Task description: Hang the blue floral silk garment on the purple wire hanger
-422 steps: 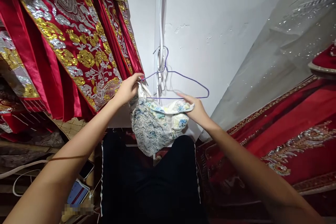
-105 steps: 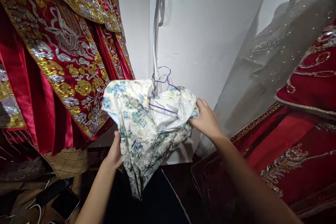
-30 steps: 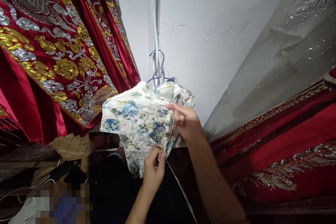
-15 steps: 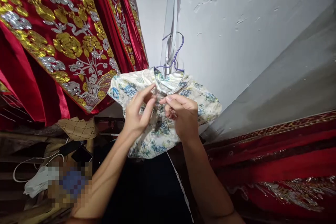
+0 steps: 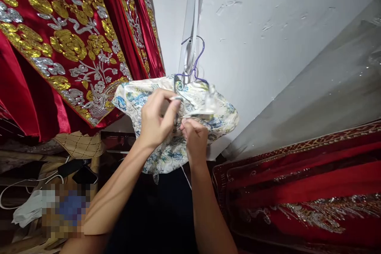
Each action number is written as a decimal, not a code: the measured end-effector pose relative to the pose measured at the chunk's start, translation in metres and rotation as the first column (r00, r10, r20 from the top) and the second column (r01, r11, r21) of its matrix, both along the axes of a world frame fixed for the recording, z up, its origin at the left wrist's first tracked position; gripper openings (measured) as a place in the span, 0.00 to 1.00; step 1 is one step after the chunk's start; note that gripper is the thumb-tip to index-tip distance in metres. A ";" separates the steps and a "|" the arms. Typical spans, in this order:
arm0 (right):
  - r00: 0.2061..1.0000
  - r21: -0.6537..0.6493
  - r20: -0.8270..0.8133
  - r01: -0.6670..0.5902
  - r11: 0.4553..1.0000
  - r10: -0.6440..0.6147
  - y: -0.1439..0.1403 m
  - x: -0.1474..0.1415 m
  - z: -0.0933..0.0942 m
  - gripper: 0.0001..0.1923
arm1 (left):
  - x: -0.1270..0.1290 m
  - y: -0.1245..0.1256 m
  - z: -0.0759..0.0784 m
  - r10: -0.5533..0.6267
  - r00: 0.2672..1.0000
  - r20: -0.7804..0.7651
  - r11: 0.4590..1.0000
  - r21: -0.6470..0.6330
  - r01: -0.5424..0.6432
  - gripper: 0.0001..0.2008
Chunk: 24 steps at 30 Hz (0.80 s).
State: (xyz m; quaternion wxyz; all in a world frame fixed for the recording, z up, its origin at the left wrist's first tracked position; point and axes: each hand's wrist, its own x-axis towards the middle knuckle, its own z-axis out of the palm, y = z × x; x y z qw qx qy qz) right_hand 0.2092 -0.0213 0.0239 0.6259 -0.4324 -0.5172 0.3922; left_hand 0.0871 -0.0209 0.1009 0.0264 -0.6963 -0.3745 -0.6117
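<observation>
- Fingers of the bare left hand [image 5: 156, 117] are closed, thumb against forefinger, on what looks like a pale edge of cloth just below the neckline.
- Bare right hand [image 5: 195, 135]: I see its fingertips drawn together on the front edge, slightly lower and just beside the left thumb (the exact spot they grip is too small for me to make out).
- Between both hands sits the white short-sleeved blouse with a blue and green floral print [image 5: 135, 97], front towards me. It hangs from the thin purple wire hanger [image 5: 203, 46], whose hook seems caught on a narrow white strap [image 5: 194, 12] against the white wall [image 5: 253, 0].
- One flap of cloth right of the neckline is blurred and stands loose.
- I judge the step in hand to be bringing the two front edges together near the collar; whether a button or a snap is there, I cannot tell.
- To my mind, the next move calls for a steady left pinch while the right fingertips line up the other edge (pull too hard and the hanger could swing).
- Left of the blouse hangs a red satin garment with gold and silver sequin embroidery [image 5: 71, 43], close to its sleeve.
</observation>
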 end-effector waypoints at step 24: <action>0.906 -0.174 0.103 -0.389 0.904 0.410 -0.050 0.055 -0.058 0.24 | -0.001 -0.036 -0.140 0.095 0.143 0.985 0.687 -0.169 0.707 0.08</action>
